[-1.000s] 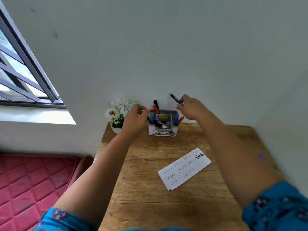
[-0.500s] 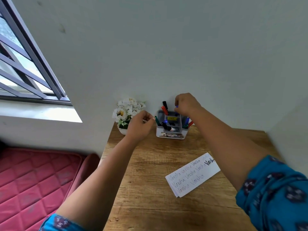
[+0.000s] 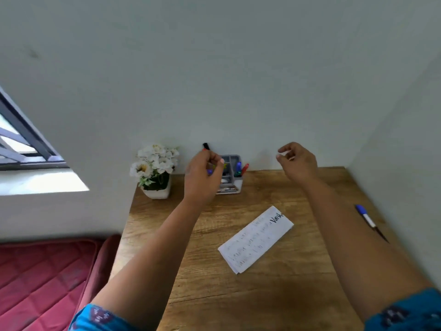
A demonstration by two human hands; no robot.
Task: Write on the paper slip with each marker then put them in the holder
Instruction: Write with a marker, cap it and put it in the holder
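The grey-and-white marker holder [image 3: 235, 181] stands against the wall at the back of the wooden table [image 3: 274, 295], with blue and red markers [image 3: 241, 168] in its right side. My left hand [image 3: 202, 177] is in front of the holder's left part with its fingers curled. A black marker tip [image 3: 206, 146] sticks up just above those fingers; whether the hand grips it is hidden. My right hand [image 3: 297, 162] hovers right of the holder, fingers apart and holding nothing. The written paper slip [image 3: 256, 238] lies mid-table. A blue-capped marker [image 3: 366, 218] lies at the right edge.
A white pot of white flowers [image 3: 155, 172] stands left of the holder. Walls close the table at the back and on the right. A red mattress [image 3: 43, 278] lies lower left, under a barred window [image 3: 21, 139].
My right hand has let go of the marker at the holder and drawn back to the right, now holding nothing. My left hand has moved right, in front of the holder's left side.
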